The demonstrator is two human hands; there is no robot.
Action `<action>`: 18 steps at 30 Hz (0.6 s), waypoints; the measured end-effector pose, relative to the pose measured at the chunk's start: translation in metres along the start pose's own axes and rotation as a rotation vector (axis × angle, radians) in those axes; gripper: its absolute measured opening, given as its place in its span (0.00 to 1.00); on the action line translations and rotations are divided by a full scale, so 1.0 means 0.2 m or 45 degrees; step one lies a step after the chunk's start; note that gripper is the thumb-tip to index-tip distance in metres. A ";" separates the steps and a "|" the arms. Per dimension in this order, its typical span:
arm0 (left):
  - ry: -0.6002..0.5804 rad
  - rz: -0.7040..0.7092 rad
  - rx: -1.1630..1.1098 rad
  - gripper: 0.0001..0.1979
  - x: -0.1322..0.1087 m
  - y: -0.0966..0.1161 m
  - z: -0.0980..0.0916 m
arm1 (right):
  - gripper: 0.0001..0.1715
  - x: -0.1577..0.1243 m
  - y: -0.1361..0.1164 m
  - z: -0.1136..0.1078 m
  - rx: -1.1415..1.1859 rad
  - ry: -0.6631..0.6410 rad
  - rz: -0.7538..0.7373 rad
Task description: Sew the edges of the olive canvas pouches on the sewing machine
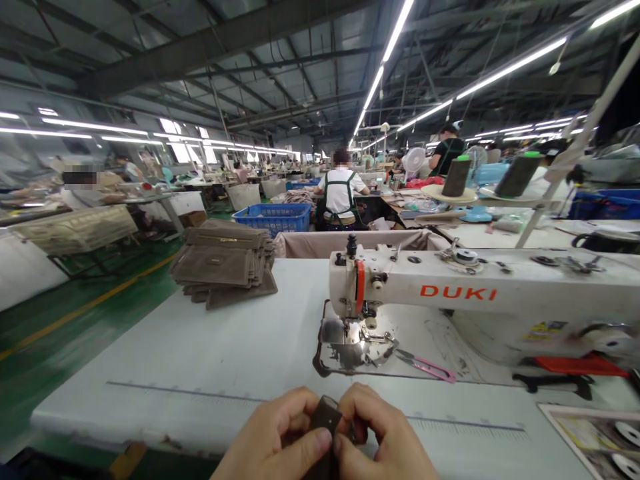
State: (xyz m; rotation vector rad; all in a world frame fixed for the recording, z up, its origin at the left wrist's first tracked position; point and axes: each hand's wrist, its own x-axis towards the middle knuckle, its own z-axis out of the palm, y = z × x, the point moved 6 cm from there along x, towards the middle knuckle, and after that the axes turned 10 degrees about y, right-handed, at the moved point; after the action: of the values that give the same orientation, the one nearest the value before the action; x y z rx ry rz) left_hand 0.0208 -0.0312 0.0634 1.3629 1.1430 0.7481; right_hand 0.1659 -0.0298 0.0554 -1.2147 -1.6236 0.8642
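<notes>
Both of my hands are close together at the table's front edge, at the bottom middle of the view. My left hand (287,433) is closed on a small dark brown piece of fabric (325,419), its thumb pressed along the face. My right hand (377,433) pinches the same piece at its right edge. The lower part of the piece is hidden by my fingers and the frame's edge. Just beyond my hands stands a white sewing machine (410,280) with its needle area over a metal plate. Pink-handled thread snips (433,368) lie beside that plate.
A stack of brown fabric pieces (225,263) sits on the table's far left. Behind the table are a fabric-lined bin (320,245) and a blue crate (280,217). Thread cones (456,177) stand at the right. A person (343,190) sits further back.
</notes>
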 end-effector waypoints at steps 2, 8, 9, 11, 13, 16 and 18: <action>0.098 0.023 0.045 0.21 0.01 -0.01 -0.03 | 0.06 0.02 0.05 -0.08 -0.015 -0.041 -0.054; 0.247 -0.163 -0.233 0.25 0.03 -0.10 -0.07 | 0.14 0.07 0.44 -0.52 -1.078 0.368 -0.274; 0.248 -0.151 -0.215 0.26 0.03 -0.11 -0.07 | 0.14 0.06 0.51 -0.55 -1.128 0.366 -0.280; 0.225 -0.123 -0.206 0.26 0.04 -0.11 -0.04 | 0.16 0.05 0.61 -0.58 -1.186 0.358 -0.289; 0.220 -0.094 -0.223 0.26 0.04 -0.11 -0.02 | 0.17 0.04 0.65 -0.58 -1.185 0.377 -0.283; 0.252 -0.072 -0.269 0.26 0.04 -0.10 -0.01 | 0.15 0.01 0.56 -0.56 -1.166 0.488 -0.258; 0.238 -0.084 -0.296 0.26 0.04 -0.11 0.01 | 0.14 -0.03 0.44 -0.54 -1.073 0.561 -0.251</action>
State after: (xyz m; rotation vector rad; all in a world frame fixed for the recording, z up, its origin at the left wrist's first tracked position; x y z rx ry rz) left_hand 0.0205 -0.0264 0.0405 1.0733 1.1996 0.9448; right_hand 0.2961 -0.0101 0.0125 -1.6131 -1.7267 -0.2655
